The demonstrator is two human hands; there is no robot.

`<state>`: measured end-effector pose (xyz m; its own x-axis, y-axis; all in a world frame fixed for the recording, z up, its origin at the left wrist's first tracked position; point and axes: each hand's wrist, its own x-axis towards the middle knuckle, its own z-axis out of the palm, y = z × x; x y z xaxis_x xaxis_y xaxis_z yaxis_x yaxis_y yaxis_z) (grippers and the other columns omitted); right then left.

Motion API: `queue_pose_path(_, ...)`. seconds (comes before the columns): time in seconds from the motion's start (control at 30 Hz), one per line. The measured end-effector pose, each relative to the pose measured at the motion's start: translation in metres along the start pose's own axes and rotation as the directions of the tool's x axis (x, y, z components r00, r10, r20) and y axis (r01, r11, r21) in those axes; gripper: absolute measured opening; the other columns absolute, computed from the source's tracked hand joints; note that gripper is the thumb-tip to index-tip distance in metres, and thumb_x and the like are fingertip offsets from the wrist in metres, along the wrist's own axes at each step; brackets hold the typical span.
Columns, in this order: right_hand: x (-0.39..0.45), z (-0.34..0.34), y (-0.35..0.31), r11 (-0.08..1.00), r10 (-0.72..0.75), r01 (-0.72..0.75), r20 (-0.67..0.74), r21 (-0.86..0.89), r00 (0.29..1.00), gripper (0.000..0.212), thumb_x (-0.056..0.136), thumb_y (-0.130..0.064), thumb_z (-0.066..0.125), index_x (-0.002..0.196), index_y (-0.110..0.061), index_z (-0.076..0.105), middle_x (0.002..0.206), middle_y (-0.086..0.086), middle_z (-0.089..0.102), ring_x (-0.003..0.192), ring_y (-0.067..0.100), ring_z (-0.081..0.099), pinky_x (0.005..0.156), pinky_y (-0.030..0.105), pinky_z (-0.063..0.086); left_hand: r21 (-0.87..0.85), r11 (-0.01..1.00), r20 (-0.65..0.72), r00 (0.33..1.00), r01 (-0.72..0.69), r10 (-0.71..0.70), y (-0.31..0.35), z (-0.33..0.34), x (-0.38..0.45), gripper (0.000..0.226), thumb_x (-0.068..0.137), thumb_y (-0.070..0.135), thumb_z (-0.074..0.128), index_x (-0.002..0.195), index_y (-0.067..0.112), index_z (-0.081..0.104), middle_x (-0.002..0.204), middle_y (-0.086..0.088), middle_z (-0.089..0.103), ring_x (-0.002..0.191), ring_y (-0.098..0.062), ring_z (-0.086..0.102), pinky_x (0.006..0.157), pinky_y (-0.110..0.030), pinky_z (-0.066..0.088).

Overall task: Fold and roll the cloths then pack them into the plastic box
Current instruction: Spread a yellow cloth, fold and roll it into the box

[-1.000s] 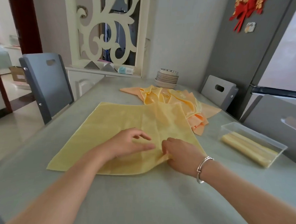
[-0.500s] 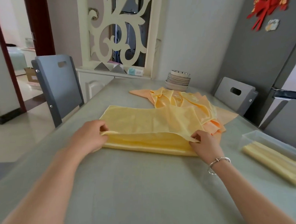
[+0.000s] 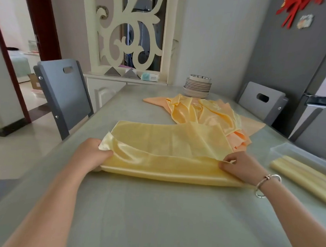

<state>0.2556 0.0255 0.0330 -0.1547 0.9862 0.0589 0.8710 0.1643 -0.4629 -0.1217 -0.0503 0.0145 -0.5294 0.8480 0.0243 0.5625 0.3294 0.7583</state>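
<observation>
- Far left, a grey chair [image 3: 62, 91] stands against the edge of the tabletop [image 3: 154, 208], its back turned toward me.
- My left hand [image 3: 92, 154] grips the left end of the yellow cloth [image 3: 168, 142]: my fingers are curled round the raised corner, and the shiny underside of the fabric shows just above my thumb.
- The yellow cloth lies across the middle of the tabletop, folded over on itself, with the doubled edge nearest me running from one hand to the other.
- Behind it, toward the far end, a loose heap of cloths [image 3: 202, 112] in yellow and orange touches the back right corner of the cloth I hold.
- A stack of plates [image 3: 197, 86] sits beyond that heap, close to the wall.
- My right hand [image 3: 241, 166] pinches the right end of the top layer between thumb and fingertips, the hand resting on the fold; a silver bracelet [image 3: 266, 183] circles that wrist.
- Right of that hand, apart from the cloth, the clear plastic box [image 3: 281, 150] sits at the tabletop's edge with pale yellow rolled cloths [image 3: 306, 176] lying lengthwise inside it.
- Two more grey chairs [image 3: 262, 102] stand along the right side.
</observation>
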Motion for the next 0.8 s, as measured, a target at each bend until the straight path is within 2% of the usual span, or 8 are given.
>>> queue_pose_path(0.1,0.001,-0.003,0.000,0.998,0.034,-0.037,-0.074,-0.048,0.997,0.011,0.085,-0.030,0.061,0.075,-0.027,0.060,0.079,-0.005,0.057,0.076,0.016,0.054,0.058,0.025,0.037,0.078,0.996,-0.079,0.996,-0.031,0.037,0.001,0.001,0.001,0.014,0.077,0.022,0.066,0.070,0.010,0.061,0.070,-0.013,0.066,0.065,-0.029,0.062,0.059,-0.031,0.043)
queue_pose_path(0.27,0.020,0.009,0.000,0.999,0.029,-0.034,-0.163,-0.028,0.986,0.008,0.087,-0.024,0.057,0.083,-0.019,0.062,0.087,0.004,0.063,0.081,0.022,0.057,0.067,0.031,0.046,0.083,0.994,-0.219,0.972,-0.069,0.085,0.002,0.010,0.007,0.016,0.080,0.025,0.063,0.067,0.016,0.060,0.065,-0.004,0.061,0.064,-0.026,0.058,0.059,-0.032,0.044)
queue_pose_path(0.4,0.037,0.017,-0.002,0.997,0.038,-0.052,-0.207,-0.064,0.978,0.007,0.087,-0.022,0.055,0.082,-0.018,0.058,0.086,0.001,0.058,0.091,0.025,0.055,0.074,0.033,0.048,0.134,0.989,-0.262,0.960,-0.063,0.097,0.001,0.023,0.011,0.015,0.081,0.026,0.062,0.070,0.016,0.060,0.066,-0.003,0.060,0.066,-0.027,0.056,0.055,-0.030,0.038)
queue_pose_path(0.47,0.042,0.019,-0.001,0.995,0.060,-0.076,-0.233,-0.061,0.971,0.008,0.087,-0.021,0.055,0.082,-0.016,0.058,0.086,0.002,0.058,0.089,0.025,0.055,0.074,0.034,0.048,0.181,0.980,-0.285,0.950,-0.078,0.128,0.001,0.027,0.012,0.015,0.081,0.026,0.061,0.071,0.015,0.060,0.067,-0.003,0.059,0.067,-0.029,0.056,0.057,-0.031,0.041)
queue_pose_path(0.53,0.047,0.023,0.001,0.995,0.062,-0.079,-0.251,-0.060,0.966,0.009,0.086,-0.023,0.056,0.082,-0.015,0.059,0.087,0.004,0.061,0.087,0.025,0.055,0.074,0.035,0.049,0.258,0.962,-0.303,0.938,-0.090,0.169,0.001,0.028,0.013,0.015,0.082,0.028,0.062,0.074,0.016,0.059,0.075,-0.005,0.062,0.075,-0.032,0.057,0.065,-0.036,0.046)
queue_pose_path(0.67,0.050,0.026,0.001,0.993,0.031,-0.059,-0.259,-0.104,0.965,0.010,0.087,-0.026,0.054,0.083,-0.017,0.058,0.088,0.004,0.061,0.085,0.024,0.054,0.072,0.036,0.049,0.472,0.878,-0.403,0.865,-0.083,0.299,0.010,0.030,0.007,0.033,0.085,0.029,0.064,0.113,0.015,0.055,0.115,-0.011,0.054,0.104,-0.038,0.047,0.086,-0.044,0.038)
queue_pose_path(0.73,0.051,0.027,0.002,0.992,0.019,-0.049,-0.255,-0.113,0.967,0.009,0.087,-0.026,0.054,0.082,-0.018,0.057,0.090,0.005,0.061,0.085,0.024,0.054,0.074,0.037,0.050,0.483,0.848,-0.402,0.806,-0.216,0.435,0.022,0.037,0.002,0.038,0.085,0.023,0.063,0.120,0.014,0.053,0.121,-0.010,0.052,0.108,-0.037,0.046,0.088,-0.046,0.037)
queue_pose_path(0.8,0.051,0.026,0.003,0.992,0.021,-0.051,-0.246,-0.114,0.969,0.009,0.087,-0.025,0.055,0.084,-0.017,0.057,0.094,0.006,0.062,0.088,0.025,0.054,0.076,0.037,0.049,0.445,0.809,-0.276,0.801,-0.383,0.531,0.033,0.046,-0.003,0.036,0.087,0.024,0.059,0.122,0.017,0.057,0.126,-0.004,0.054,0.114,-0.031,0.048,0.095,-0.044,0.038)
